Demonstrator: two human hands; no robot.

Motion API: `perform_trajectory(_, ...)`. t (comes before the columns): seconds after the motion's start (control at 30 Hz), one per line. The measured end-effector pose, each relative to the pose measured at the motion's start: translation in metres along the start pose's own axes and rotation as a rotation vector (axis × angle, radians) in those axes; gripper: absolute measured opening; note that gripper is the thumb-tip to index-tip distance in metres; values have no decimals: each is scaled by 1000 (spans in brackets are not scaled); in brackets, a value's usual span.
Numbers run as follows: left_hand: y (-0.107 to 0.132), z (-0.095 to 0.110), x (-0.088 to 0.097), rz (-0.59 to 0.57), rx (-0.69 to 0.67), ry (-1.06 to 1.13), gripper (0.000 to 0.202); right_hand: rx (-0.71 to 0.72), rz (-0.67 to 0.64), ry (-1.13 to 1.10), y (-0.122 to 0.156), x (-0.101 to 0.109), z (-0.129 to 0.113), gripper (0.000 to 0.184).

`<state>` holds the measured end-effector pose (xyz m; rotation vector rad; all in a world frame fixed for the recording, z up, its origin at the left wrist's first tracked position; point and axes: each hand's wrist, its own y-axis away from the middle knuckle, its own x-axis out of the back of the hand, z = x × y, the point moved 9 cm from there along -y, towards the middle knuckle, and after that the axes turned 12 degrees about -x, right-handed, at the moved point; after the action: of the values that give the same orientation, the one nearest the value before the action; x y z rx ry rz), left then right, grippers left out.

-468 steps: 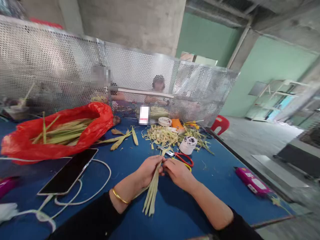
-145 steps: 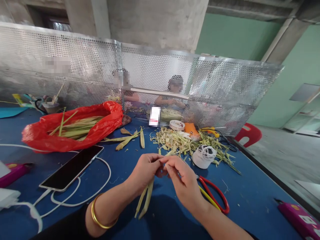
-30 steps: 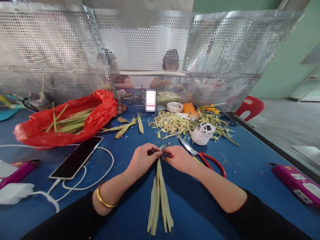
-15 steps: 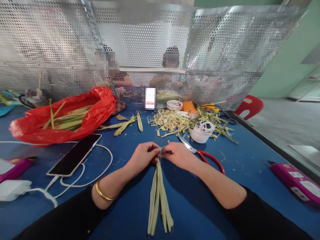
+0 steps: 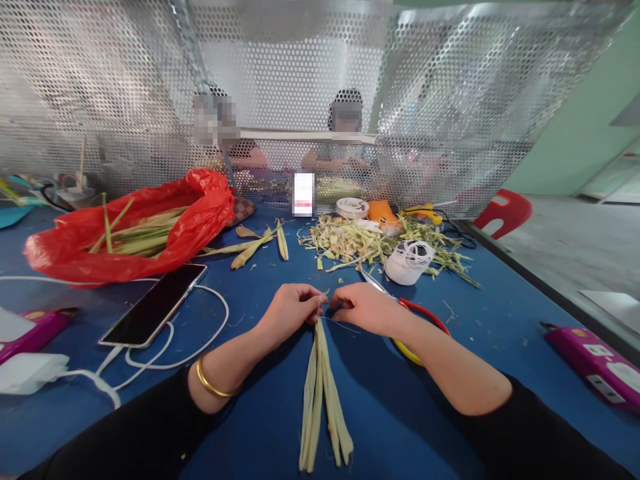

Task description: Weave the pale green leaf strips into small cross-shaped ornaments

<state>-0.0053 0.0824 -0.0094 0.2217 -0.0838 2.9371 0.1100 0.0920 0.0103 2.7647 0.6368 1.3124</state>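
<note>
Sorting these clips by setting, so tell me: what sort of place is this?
Probably a handcraft workshop: the left hand holds a bunch of pale leaf strips, while scissors and a heap of leafy scraps lie on the blue table.

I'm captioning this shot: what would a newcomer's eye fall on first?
Probably the bright red bag of leaves, at the picture's left. Next, the middle, where the left hand holds a bundle of pale strips near its top, the right hand close beside. Beyond the hands lies a heap of plant scraps on the blue table.
</note>
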Motion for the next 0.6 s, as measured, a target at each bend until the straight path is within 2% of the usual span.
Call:
perform_trajectory(0.33, -2, -4, 0, -13, -3, 2, 18, -57, 12, 108, 7, -11, -5, 13)
perform_trajectory(0.43, -3, -6, -1, -24, 3, 9, 19, -87, 2, 38, 7, -11, -3, 13)
perform_trajectory(0.6, -3, -8, -1, -24, 15, 17, 19, -148, -97, -208, 3, -16, 7, 11)
